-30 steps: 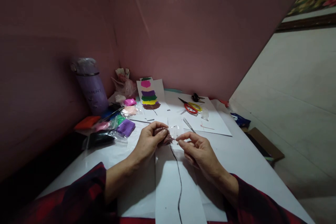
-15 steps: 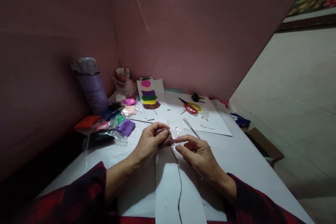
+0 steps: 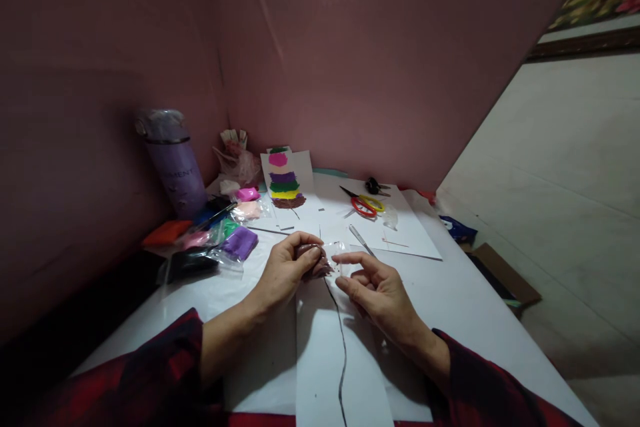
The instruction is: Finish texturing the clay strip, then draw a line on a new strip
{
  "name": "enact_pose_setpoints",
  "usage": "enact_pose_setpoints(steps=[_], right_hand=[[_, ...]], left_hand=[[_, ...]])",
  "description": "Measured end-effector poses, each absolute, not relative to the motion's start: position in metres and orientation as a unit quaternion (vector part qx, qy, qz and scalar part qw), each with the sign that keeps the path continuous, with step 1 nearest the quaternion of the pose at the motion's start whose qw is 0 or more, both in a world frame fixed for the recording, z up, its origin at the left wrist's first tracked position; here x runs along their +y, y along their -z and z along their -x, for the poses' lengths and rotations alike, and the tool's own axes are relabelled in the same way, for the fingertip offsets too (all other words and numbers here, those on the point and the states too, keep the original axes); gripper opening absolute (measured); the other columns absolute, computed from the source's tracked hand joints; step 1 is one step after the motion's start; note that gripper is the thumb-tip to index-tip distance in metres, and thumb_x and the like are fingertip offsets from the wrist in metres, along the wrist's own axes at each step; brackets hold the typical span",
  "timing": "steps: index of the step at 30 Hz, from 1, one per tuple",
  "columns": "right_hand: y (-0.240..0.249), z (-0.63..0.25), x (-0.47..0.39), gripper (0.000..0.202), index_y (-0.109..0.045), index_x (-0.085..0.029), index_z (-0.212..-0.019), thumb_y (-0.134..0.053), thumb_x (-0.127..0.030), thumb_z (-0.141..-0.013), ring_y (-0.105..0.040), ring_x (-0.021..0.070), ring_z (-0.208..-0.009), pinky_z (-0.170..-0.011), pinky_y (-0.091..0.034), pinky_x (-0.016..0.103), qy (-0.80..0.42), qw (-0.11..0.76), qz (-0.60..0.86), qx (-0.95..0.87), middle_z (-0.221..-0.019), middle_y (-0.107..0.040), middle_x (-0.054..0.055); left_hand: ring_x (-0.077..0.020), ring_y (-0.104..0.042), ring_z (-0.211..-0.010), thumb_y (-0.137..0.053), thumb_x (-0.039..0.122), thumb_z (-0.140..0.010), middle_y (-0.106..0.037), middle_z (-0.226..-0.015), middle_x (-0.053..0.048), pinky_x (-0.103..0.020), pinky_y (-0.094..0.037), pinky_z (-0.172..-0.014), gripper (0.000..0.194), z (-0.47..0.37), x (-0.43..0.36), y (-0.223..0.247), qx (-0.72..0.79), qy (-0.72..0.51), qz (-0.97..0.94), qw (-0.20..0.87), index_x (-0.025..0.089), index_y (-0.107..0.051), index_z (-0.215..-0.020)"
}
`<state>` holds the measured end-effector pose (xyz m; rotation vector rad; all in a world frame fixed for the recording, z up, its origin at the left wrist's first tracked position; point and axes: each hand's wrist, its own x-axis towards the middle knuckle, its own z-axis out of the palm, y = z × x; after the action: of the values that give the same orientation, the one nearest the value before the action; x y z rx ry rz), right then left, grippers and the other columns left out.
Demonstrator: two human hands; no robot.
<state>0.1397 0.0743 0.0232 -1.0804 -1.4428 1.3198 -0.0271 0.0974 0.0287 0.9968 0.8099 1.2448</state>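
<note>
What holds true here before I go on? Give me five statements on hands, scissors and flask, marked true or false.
1. The left hand holds the clear bag of brown clay. True.
2. The scissors have one red and one yellow handle. True.
3. The right hand grips the scissors. False: its index finger is at the bag.
4. The purple flask is left of the colour-striped drawing. True.
5. The scissors lie left of that drawing. False: they lie right of it.

1. The left hand [image 3: 286,268] is pinching a clear packet [image 3: 314,268] of brown material.
2. The right hand [image 3: 379,288] is holding thumb and forefinger apart beside the packet's clear end.
3. A white paper strip [image 3: 320,360] is lying below, bearing a wavy dark line.
4. Scissors [image 3: 363,207] are resting beyond the hands.
5. A purple bottle [image 3: 175,173] is standing at left.
</note>
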Motion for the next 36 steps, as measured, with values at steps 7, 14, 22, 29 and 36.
enact_pose_setpoints(steps=[7, 14, 22, 29, 36], right_hand=[[-0.0253, -0.1416, 0.0751, 0.039, -0.067, -0.016, -0.102, -0.074, -0.041, -0.074, -0.024, 0.0037, -0.034, -0.034, -0.018, 0.016, -0.627, 0.414, 0.399, -0.526, -0.041, -0.036, -0.012], [-0.0202, -0.1374, 0.0749, 0.028, -0.067, -0.016, -0.09, -0.075, -0.038, -0.075, -0.028, 0.0045, -0.034, -0.033, -0.019, 0.017, -0.548, 0.43, 0.424, -0.579, -0.041, -0.037, -0.012], [-0.0254, -0.1422, 0.0728, 0.037, -0.067, -0.013, -0.098, -0.059, -0.047, -0.086, -0.024, 0.0041, -0.031, -0.032, -0.017, 0.017, -0.575, 0.464, 0.421, -0.526, -0.038, -0.041, -0.009], [-0.0234, -0.1393, 0.0772, 0.031, -0.073, -0.012, -0.089, -0.071, -0.039, -0.075, -0.031, 0.0052, -0.031, -0.033, -0.019, 0.018, -0.556, 0.44, 0.45, -0.543, -0.037, -0.04, -0.008], [-0.0198, -0.1429, 0.0768, 0.018, -0.079, -0.017, -0.087, -0.069, -0.028, -0.078, -0.038, 0.0084, -0.039, -0.04, -0.03, 0.022, -0.445, 0.414, 0.45, -0.654, -0.043, -0.051, -0.004]], left_hand=[[-0.0068, -0.046, -0.049, -0.083, 0.042, -0.06, -0.054, -0.053, 0.005, -0.021, -0.036, -0.051, 0.045, 0.0269, 0.0965, -0.0288, 0.371, -0.534, -0.431, 0.626, 0.013, -0.058, -0.081], [-0.0077, -0.046, -0.05, -0.08, 0.039, -0.065, -0.053, -0.052, 0.005, -0.02, -0.033, -0.051, 0.038, 0.0259, 0.0943, -0.0266, 0.37, -0.523, -0.424, 0.64, 0.014, -0.058, -0.082], [-0.0077, -0.045, -0.05, -0.08, 0.037, -0.065, -0.05, -0.051, 0.005, -0.023, -0.038, -0.056, 0.036, 0.0262, 0.095, -0.0273, 0.346, -0.528, -0.419, 0.652, 0.014, -0.056, -0.079], [-0.0072, -0.044, -0.048, -0.079, 0.037, -0.067, -0.05, -0.05, 0.005, -0.021, -0.033, -0.051, 0.034, 0.0267, 0.0955, -0.0246, 0.351, -0.503, -0.44, 0.656, 0.014, -0.057, -0.08], [-0.0073, -0.046, -0.048, -0.08, 0.036, -0.063, -0.052, -0.053, 0.004, -0.02, -0.032, -0.049, 0.035, 0.0269, 0.0946, -0.0259, 0.378, -0.495, -0.437, 0.649, 0.013, -0.058, -0.078]])
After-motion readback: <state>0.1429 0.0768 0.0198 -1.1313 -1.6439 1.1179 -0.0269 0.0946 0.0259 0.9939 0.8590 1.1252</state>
